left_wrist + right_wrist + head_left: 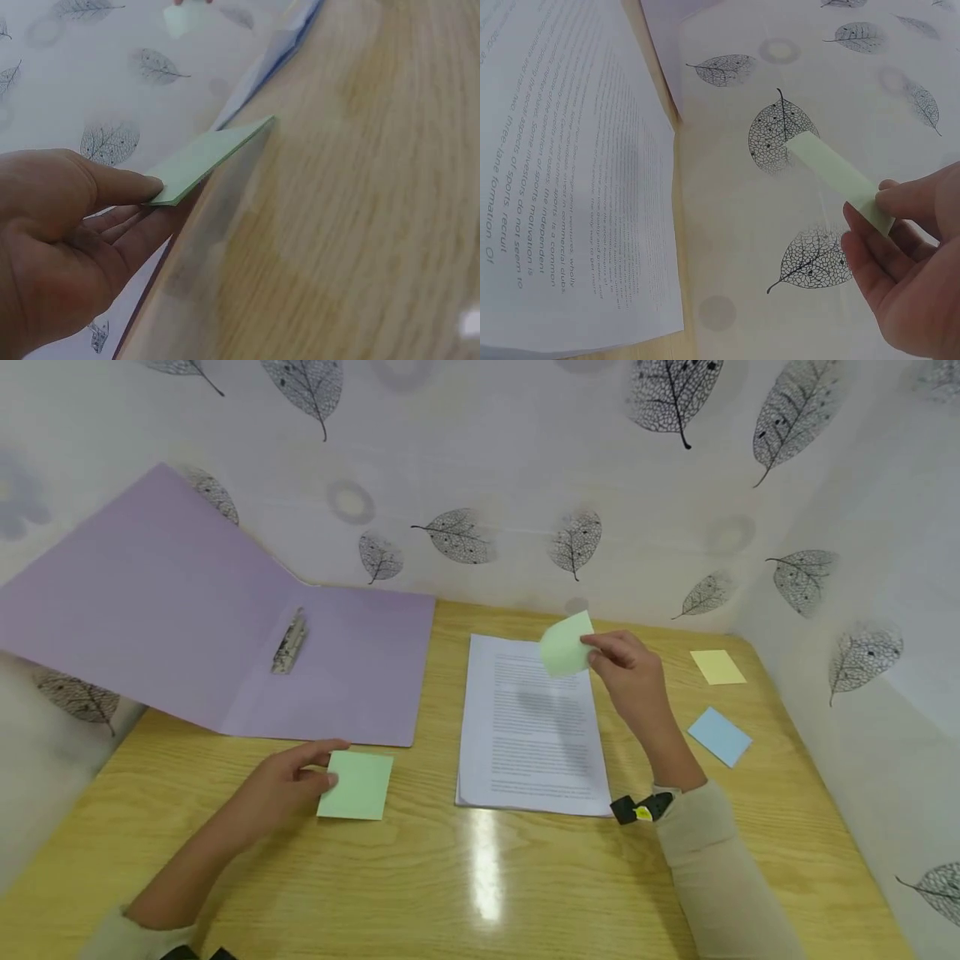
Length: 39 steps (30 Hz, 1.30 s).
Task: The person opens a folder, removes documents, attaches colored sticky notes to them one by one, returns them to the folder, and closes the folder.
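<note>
My left hand (pixel 288 781) pinches a pad of light green sticky notes (pixel 358 787) between thumb and fingers, near the front edge of the folder; the left wrist view shows the pad's thin edge and the thumb on top of it. Between thumb and fingertips, my right hand (pixel 630 668) holds up a single green sticky note (pixel 566 645), slightly curled, over the upper right of a stack of printed paper (pixel 536 735). In the right wrist view this note (pixel 840 176) stands out from the fingertips in front of the leaf-patterned backdrop.
An open purple folder (pixel 360 668) with a metal clip (pixel 290 643) lies on the left, its cover leaning on the backdrop. Right of the papers, a yellow sticky note (pixel 717 667) and a blue sticky note (pixel 720 737) lie on the wooden table (pixel 420 877).
</note>
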Each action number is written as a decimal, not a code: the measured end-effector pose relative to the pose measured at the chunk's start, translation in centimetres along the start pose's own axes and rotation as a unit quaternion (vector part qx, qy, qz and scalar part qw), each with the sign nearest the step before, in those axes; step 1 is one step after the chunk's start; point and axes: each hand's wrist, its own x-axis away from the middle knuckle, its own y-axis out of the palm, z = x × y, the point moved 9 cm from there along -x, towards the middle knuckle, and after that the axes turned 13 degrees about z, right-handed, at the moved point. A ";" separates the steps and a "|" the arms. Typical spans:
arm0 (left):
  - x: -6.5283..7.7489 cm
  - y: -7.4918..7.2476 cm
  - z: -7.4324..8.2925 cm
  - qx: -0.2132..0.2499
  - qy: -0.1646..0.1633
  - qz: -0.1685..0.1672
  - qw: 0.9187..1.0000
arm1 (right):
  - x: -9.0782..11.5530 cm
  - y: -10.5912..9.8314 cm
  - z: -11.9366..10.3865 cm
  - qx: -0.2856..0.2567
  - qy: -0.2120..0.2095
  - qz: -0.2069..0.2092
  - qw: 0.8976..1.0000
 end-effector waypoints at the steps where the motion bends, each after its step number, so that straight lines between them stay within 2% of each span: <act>1: 0.2 0.1 -0.1 -0.002 0.000 -0.001 1.000 | 0.0 0.0 0.1 -0.002 0.002 0.000 1.000; 5: 0.5 0.6 -0.4 -0.018 0.007 0.004 1.000 | 0.1 -0.1 0.2 -0.005 0.006 -0.001 1.000; 10: 0.7 0.7 -0.3 -0.040 0.033 0.020 0.998 | 0.1 -0.1 0.2 0.001 0.004 -0.005 1.000; 15: 0.9 0.2 0.3 -0.059 0.049 0.031 0.997 | 0.2 -0.1 0.1 -0.020 0.007 -0.009 1.000; 18: 0.3 0.0 1.0 -0.053 0.048 0.036 0.997 | 0.3 0.0 -0.2 -0.038 0.007 -0.012 0.999; 22: -1.8 1.2 3.6 -0.017 0.078 0.032 0.996 | 0.4 -0.1 -0.7 -0.048 -0.002 -0.008 0.999; 27: -5.5 5.2 9.3 0.068 0.106 -0.005 0.992 | 0.4 0.1 -1.1 -0.057 -0.017 0.001 0.998; 30: -7.9 8.3 13.0 0.110 0.124 -0.031 0.986 | 0.3 0.0 -1.1 -0.061 -0.021 0.004 0.998; 34: -11.0 11.6 17.0 0.178 0.143 -0.041 0.973 | 0.4 0.0 -1.3 -0.079 -0.018 0.004 0.997; 36: -12.3 12.6 18.3 0.211 0.145 -0.033 0.966 | 0.4 0.0 -1.4 -0.091 -0.013 0.002 0.996; 39: -13.6 13.6 19.5 0.247 0.141 -0.014 0.959 | 0.5 -0.1 -1.5 -0.104 -0.006 0.001 0.995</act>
